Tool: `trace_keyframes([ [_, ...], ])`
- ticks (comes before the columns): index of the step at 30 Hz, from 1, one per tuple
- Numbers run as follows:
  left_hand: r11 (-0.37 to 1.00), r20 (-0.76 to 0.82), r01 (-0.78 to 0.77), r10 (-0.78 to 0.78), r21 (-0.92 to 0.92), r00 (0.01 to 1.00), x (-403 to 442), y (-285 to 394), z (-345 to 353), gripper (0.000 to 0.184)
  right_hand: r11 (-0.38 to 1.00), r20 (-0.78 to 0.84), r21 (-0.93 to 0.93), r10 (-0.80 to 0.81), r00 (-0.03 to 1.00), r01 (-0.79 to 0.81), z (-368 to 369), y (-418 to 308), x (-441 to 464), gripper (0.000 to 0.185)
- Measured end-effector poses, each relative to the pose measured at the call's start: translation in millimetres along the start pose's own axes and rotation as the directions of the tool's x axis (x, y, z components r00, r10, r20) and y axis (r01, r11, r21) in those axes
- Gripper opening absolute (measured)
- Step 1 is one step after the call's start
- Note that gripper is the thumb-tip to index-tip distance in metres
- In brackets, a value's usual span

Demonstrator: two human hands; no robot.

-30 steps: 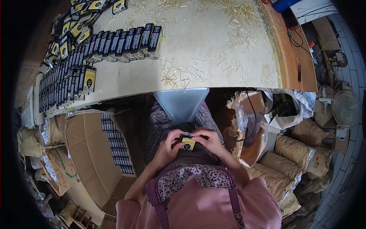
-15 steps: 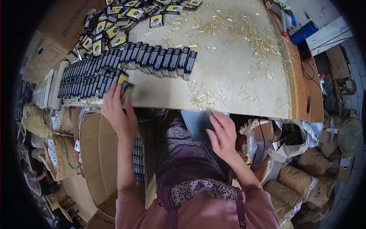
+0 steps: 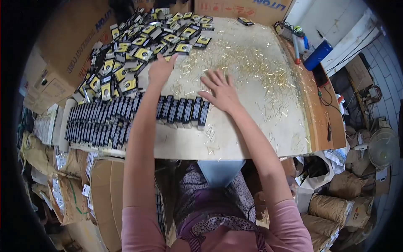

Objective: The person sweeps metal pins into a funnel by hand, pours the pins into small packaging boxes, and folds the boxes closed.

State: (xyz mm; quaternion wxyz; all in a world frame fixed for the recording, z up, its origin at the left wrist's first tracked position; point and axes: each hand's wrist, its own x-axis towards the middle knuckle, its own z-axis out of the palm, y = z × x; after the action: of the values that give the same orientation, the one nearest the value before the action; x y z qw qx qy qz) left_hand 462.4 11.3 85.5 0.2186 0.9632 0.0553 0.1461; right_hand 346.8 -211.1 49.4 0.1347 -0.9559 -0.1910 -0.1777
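My left hand (image 3: 161, 70) reaches to the near edge of a loose pile of small black-and-yellow boxes (image 3: 143, 53). Its thumb and forefinger are apart, close to one box; whether they touch it I cannot tell. Fingers spread, my right hand (image 3: 223, 91) is over the pale tabletop (image 3: 260, 122), beside scattered thin gold-coloured metal pieces (image 3: 239, 63). Below my left hand, similar boxes stand on edge in two packed rows (image 3: 100, 111), partly hidden by my left forearm. The right end of the back row (image 3: 184, 111) lies between my arms.
Large cardboard cartons (image 3: 75, 46) border the table at the left and back. A blue cylinder (image 3: 317, 55), a phone (image 3: 320, 75) and cables sit along the wooden right edge. A light-blue container (image 3: 221, 172) is between my knees. Brown sacks (image 3: 329, 206) and a fan (image 3: 383, 147) stand at the right.
The view has shifted toward the back of the table. My left hand has left the front row and moved to the pile. My right hand has gone from the table's front edge onto the tabletop.
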Motion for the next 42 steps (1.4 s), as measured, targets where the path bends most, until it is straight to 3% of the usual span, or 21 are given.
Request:
trace_keyframes([
  [1, 0.999, -0.038, 0.028, -0.029, -0.030, 0.999, 4.0, 0.4, 9.0, 0.083, 1.000, -0.011, -0.011, 0.002, 1.000, -0.002, 2.8, 8.7, 6.5, 0.055],
  [4, 0.995, 0.003, -0.103, 0.103, -0.003, 0.995, 13.4, -9.3, 20.9, 0.073, 0.923, -0.030, -0.138, 0.359, 0.933, -0.360, 1.0, 30.4, 17.1, 0.053],
  [7, 0.987, 0.036, -0.106, 0.111, -0.122, 0.993, 19.1, -14.3, 15.9, 0.072, 0.966, 0.085, -0.101, 0.245, 0.966, -0.236, -14.3, 42.3, -0.6, 0.053],
  [11, 0.948, -0.095, -0.288, 0.277, -0.137, 0.956, -22.3, -4.0, -34.1, 0.073, 0.995, 0.199, 0.085, 0.040, 0.979, -0.058, -38.5, 46.7, -49.0, 0.049],
  [12, 0.926, -0.130, -0.344, 0.326, -0.154, 0.936, -32.9, -4.5, -44.5, 0.072, 0.985, 0.179, -0.015, 0.172, 0.969, -0.172, -42.0, 46.8, -57.7, 0.050],
  [14, 0.878, -0.115, -0.385, 0.368, -0.285, 0.923, -67.4, -6.9, -70.0, 0.067, 0.991, 0.180, -0.062, 0.132, 0.975, -0.123, -45.6, 33.3, -72.8, 0.051],
  [15, 0.832, -0.072, -0.369, 0.375, -0.415, 0.924, -91.5, -5.6, -87.9, 0.062, 0.991, 0.180, -0.114, 0.092, 0.979, -0.072, -49.3, 26.1, -79.6, 0.052],
  [17, 0.614, 0.226, 0.011, 0.273, -0.789, 0.935, -159.6, 5.8, -135.5, 0.046, 0.999, 0.246, -0.033, 0.048, 0.968, -0.041, -59.7, 15.1, -92.0, 0.054],
  [18, 0.597, 0.310, 0.026, 0.378, -0.802, 0.872, -191.5, -2.0, -151.5, 0.036, 0.996, 0.212, -0.026, 0.088, 0.973, -0.084, -63.7, 13.4, -97.3, 0.054],
  [19, 0.422, 0.394, 0.244, 0.317, -0.873, 0.863, -227.0, -10.6, -155.9, 0.038, 0.992, 0.180, -0.015, 0.127, 0.975, -0.126, -65.9, 11.8, -103.8, 0.053],
  [21, 0.445, 0.718, 0.570, 0.325, -0.690, 0.616, -275.3, -36.4, -164.0, 0.044, 0.994, 0.154, -0.036, 0.110, 0.982, -0.106, -69.1, 9.0, -116.2, 0.051],
  [24, 0.402, 0.800, 0.697, 0.195, -0.593, 0.568, -329.8, -48.2, -135.3, 0.038, 0.992, 0.145, 0.121, 0.015, 0.989, -0.033, -87.4, 0.7, -130.7, 0.039],
  [25, 0.380, 0.824, 0.742, 0.115, -0.552, 0.555, -348.8, -55.4, -115.1, 0.038, 0.873, 0.155, 0.454, 0.123, 0.980, -0.181, -88.9, 3.1, -133.0, 0.036],
  [26, 0.398, 0.793, 0.716, 0.047, -0.573, 0.608, -368.8, -59.4, -96.6, 0.042, 0.626, 0.199, 0.722, 0.220, 0.955, -0.295, -90.8, 4.2, -136.3, 0.034],
  [27, 0.402, 0.744, 0.667, 0.058, -0.628, 0.666, -395.0, -77.3, -65.2, 0.048, 0.717, 0.125, 0.630, 0.287, 0.950, -0.300, -97.7, -2.8, -136.5, 0.035],
  [29, 0.524, 0.577, 0.436, 0.136, -0.732, 0.806, -439.6, -96.7, -5.5, 0.061, 0.918, -0.021, 0.384, 0.121, 0.992, -0.103, -91.6, -10.0, -140.0, 0.032],
  [31, 0.587, 0.555, 0.312, 0.293, -0.747, 0.779, -447.1, -68.5, 2.1, 0.060, 0.959, -0.001, 0.283, -0.016, 1.000, 0.016, -86.2, -28.0, -147.4, 0.031],
  [35, 0.550, 0.783, 0.560, 0.374, -0.619, 0.497, -458.7, -58.1, 29.6, 0.041, 0.956, 0.057, 0.292, -0.056, 0.997, 0.037, -88.8, -45.1, -161.9, 0.036],
  [38, 0.555, 0.741, 0.496, 0.438, -0.668, 0.508, -455.1, -56.5, 29.8, 0.041, 0.986, 0.014, 0.132, -0.100, 0.995, 0.098, -94.3, -69.3, -164.3, 0.051],
  [39, 0.425, 0.720, 0.582, 0.458, -0.693, 0.522, -455.3, -54.3, 27.4, 0.043, 0.989, 0.121, 0.116, -0.104, 0.987, 0.090, -88.0, -74.8, -169.3, 0.064],
  [42, 0.340, 0.707, 0.623, 0.411, -0.704, 0.575, -445.7, -38.1, -3.7, 0.043, 0.973, 0.072, 0.165, -0.176, 0.982, 0.163, -73.5, -82.9, -188.4, 0.067],
])
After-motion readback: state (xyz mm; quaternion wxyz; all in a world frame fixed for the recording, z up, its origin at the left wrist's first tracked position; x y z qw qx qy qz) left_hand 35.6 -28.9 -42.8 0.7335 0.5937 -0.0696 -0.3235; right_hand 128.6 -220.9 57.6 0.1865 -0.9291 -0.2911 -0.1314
